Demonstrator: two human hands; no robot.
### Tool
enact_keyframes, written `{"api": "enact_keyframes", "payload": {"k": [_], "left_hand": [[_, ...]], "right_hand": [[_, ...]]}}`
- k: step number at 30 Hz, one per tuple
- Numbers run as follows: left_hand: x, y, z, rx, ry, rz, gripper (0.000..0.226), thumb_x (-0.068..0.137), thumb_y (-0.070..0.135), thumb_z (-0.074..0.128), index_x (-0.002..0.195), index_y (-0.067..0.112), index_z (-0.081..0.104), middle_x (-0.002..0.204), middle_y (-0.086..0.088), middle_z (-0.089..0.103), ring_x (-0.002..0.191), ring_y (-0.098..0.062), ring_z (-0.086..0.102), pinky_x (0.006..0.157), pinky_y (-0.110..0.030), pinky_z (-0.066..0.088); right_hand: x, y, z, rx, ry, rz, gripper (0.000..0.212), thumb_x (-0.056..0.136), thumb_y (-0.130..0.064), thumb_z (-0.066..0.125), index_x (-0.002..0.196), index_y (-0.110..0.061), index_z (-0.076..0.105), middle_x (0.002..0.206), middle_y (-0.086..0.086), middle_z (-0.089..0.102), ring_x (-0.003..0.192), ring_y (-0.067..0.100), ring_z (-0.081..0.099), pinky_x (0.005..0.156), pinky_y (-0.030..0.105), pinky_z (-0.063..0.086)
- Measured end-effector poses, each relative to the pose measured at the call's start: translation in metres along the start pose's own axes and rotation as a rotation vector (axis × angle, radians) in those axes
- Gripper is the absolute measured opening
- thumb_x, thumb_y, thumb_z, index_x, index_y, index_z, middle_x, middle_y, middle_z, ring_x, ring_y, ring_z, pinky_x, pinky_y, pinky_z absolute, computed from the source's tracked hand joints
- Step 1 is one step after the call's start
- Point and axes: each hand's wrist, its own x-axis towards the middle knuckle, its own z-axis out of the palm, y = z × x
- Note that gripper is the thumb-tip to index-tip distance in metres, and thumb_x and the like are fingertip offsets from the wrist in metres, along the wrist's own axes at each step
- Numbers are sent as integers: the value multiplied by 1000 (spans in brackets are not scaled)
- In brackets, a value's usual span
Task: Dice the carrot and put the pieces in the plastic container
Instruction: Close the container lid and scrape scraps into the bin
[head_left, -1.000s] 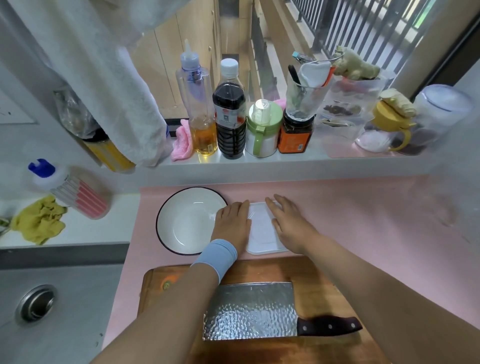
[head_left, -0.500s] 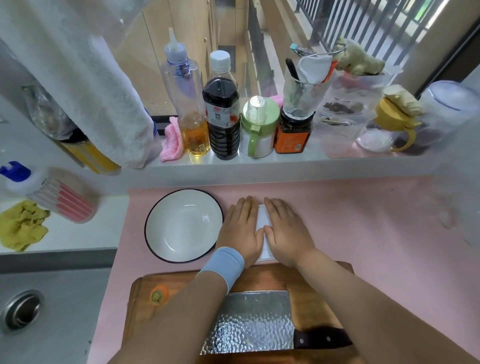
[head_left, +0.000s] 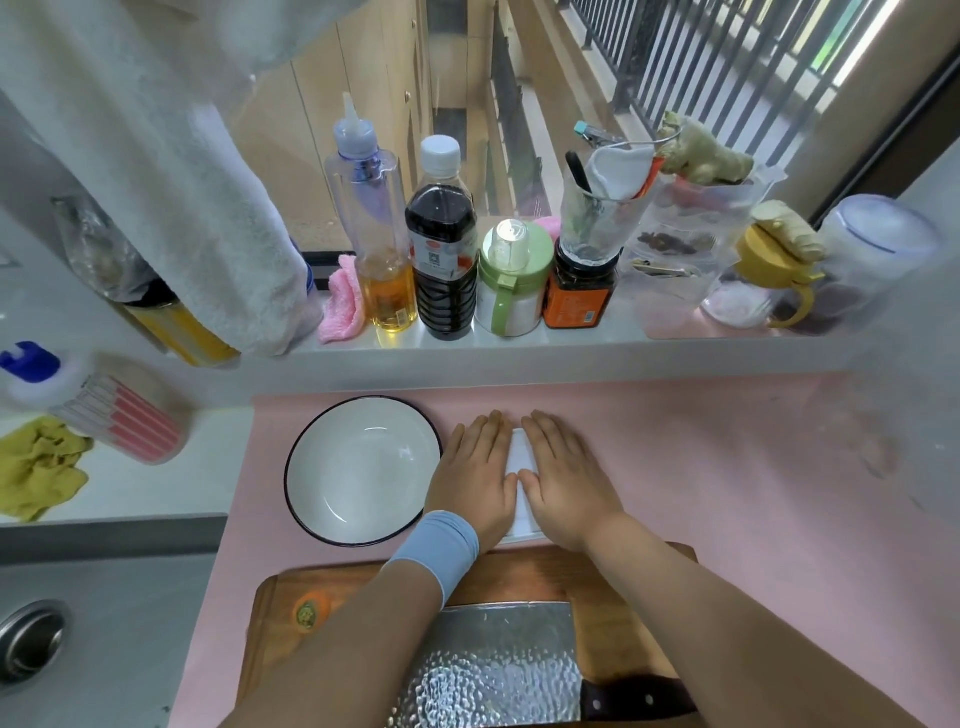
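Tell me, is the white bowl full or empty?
Empty. The white bowl sits upright and shows only its bare, shiny inside, with no food in it.

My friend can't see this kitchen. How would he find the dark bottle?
Look at the window ledge behind the pink counter. In its row of containers, the dark bottle stands between a clear squeeze bottle and a green-lidded jar. It alone has a white cap and almost black liquid.

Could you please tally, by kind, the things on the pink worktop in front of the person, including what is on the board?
Bowl: 1
Plastic container: 1
Chopping board: 1
Cleaver: 1
Carrot piece: 1
Total: 5
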Motion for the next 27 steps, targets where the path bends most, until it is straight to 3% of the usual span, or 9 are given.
{"api": "enact_keyframes", "payload": {"k": [4,8,12,14,16,19,23,27], "left_hand": [[-7,-9,-9,-18,32,-61,61,98,30,34,155,15,20,162,-4,22,149,-18,18,121,-32,0],[-24,-19,-3,129,-30,-91,74,92,43,4,158,11,4,166,-6,5,153,-21,1,123,-40,-8],[-27,-15,2,120,-45,-129,80,84,45,-6,157,10,-7,165,-7,-8,152,-23,-10,122,-43,-12],[-26,-14,2,132,-38,-133,76,88,44,-4,156,10,-11,164,-8,-14,152,-25,-12,122,-43,-10],[-27,-12,2,120,-21,-128,67,99,39,10,155,11,-13,163,-9,-20,151,-27,-15,123,-42,-8],[-30,-4,3,-7,9,-102,64,102,26,29,157,8,2,165,-11,-4,152,-29,2,124,-36,-2],[-40,5,10,-29,-9,-104,77,89,42,16,158,9,6,165,-9,-2,152,-24,2,123,-34,-5],[-37,5,8,28,-19,-75,78,87,44,10,157,11,5,165,-12,-4,152,-26,-1,119,-34,-13]], "right_hand": [[-7,0,2,173,7,88,67,103,-37,41,159,-18,9,166,-2,8,151,13,5,122,30,14],[-9,0,5,249,64,118,65,103,-36,45,159,-20,15,164,-4,15,150,13,14,121,28,15],[-7,1,6,146,114,111,61,101,-40,36,157,-21,21,163,-5,22,148,15,23,120,35,21],[-8,1,7,69,129,117,61,100,-41,31,157,-21,20,164,-4,21,149,14,20,119,37,20],[-10,-2,10,44,145,155,61,104,-38,34,159,-19,17,166,-2,14,152,16,12,121,37,17],[-16,-10,13,95,193,230,61,105,-31,37,159,-11,15,166,7,9,153,21,9,122,32,13],[-32,-13,19,229,156,195,64,105,-25,38,159,-7,7,167,8,-1,153,19,4,122,25,5],[-38,-7,20,155,92,146,69,105,-31,34,159,-9,-4,166,2,-16,153,14,-5,125,35,5]]}}
